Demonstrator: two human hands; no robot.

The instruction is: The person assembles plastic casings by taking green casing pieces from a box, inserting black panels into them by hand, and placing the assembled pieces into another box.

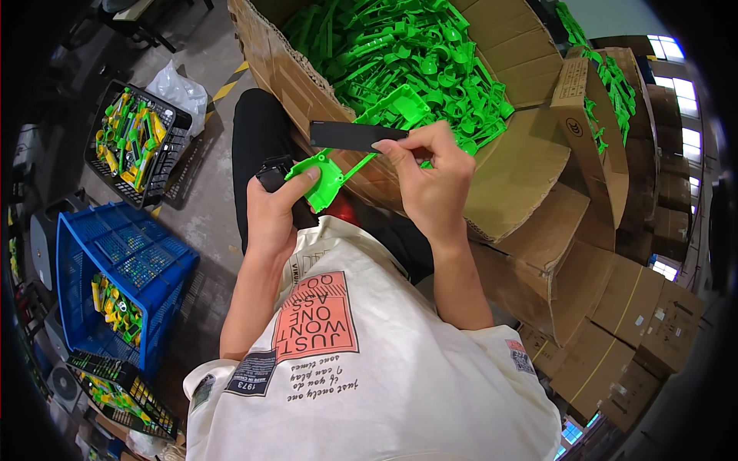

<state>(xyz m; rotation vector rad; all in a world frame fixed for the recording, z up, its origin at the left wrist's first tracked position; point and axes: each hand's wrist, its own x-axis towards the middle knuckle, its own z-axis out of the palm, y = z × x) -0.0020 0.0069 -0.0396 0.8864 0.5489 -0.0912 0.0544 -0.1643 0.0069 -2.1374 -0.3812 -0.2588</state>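
Observation:
My left hand (270, 211) is closed on a bright green moulded plastic part (327, 184), thumb pressed on its shallow face. A thin green bar juts from that part toward my right hand. My right hand (434, 173) pinches one end of a flat black strip (350, 137), held level just above the green part. Whether strip and part touch, I cannot tell. Beside my left hand's fingers sits a small black object (273, 173), its kind unclear. Just beyond the strip is another green tray-like piece (400, 107); whether it joins the held part is hidden.
A large open cardboard box (507, 177) full of green plastic parts (407, 54) stands in front of me. To the left are a black crate (181, 119) and a blue crate (169, 265) with green and yellow pieces. Stacked cartons (615, 323) stand at the right.

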